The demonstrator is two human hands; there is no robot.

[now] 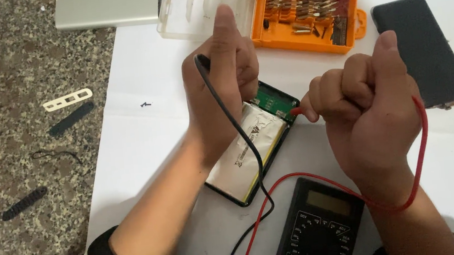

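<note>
Where the white sheet covers the table [148,168], its left edge gives way to bare speckled stone, on which lie a black ribbed strip [23,203], a flat black strip [71,119] and a pale slotted strip [67,99]. A silver slab [107,7] lies at the top edge, and beside it stands an orange bit case [305,14] with its clear lid folded open. A dark flat cover [422,50] rests at the right.

The opened power bank [251,153] lies in the middle of the sheet, its silver cell exposed and a green circuit board [274,102] at its far end. Just below it sits a black multimeter [317,227], partly cut off by the frame's lower edge.

The left hand [223,83] has its grip closed around the black probe [202,63], thumb raised, directly over the board; the probe's tip is hidden behind the hand. The right hand [369,103] is fisted tight on the red probe [296,112], whose tip touches the board's right edge. The black lead [239,137] crosses the cell; the red lead [420,147] loops round the right wrist.
</note>
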